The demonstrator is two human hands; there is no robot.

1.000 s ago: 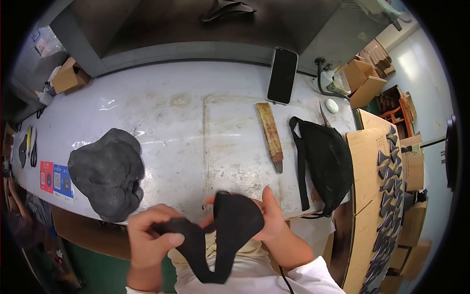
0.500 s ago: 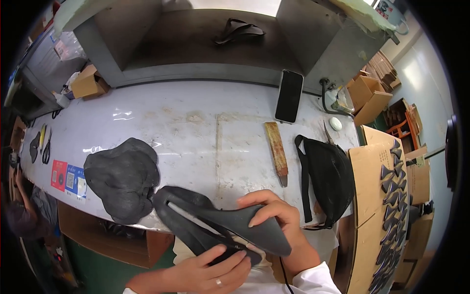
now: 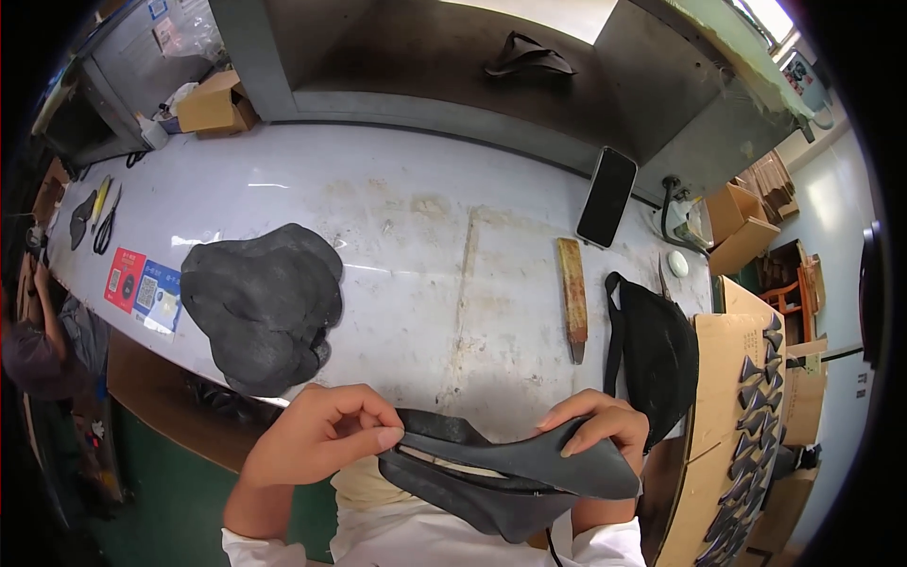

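A dark grey, bicycle-saddle-shaped piece (image 3: 501, 468) with a long slot down its middle is held above the table's near edge. My left hand (image 3: 326, 430) pinches the rim at its left end between thumb and fingers. At the other end my right hand (image 3: 605, 425) is closed round it, fingers on top; its thumb is mostly hidden. Through the slot a pale strip shows. To the left on the table lies a pile of dark grey moulded pieces (image 3: 260, 302).
A rusty flat-bladed tool (image 3: 572, 298), a phone (image 3: 607, 197) and a black pouch (image 3: 657, 350) lie to the right. Behind stands a metal box-like unit (image 3: 425, 118) holding another dark piece (image 3: 529, 57). Scissors (image 3: 106, 222) lie far left. Cardboard (image 3: 704, 397) with several small dark pieces flanks the table.
My left hand has moved from the piece's near side to its left end and now pinches the rim there. The piece has turned more level and shifted right in view, as has the table.
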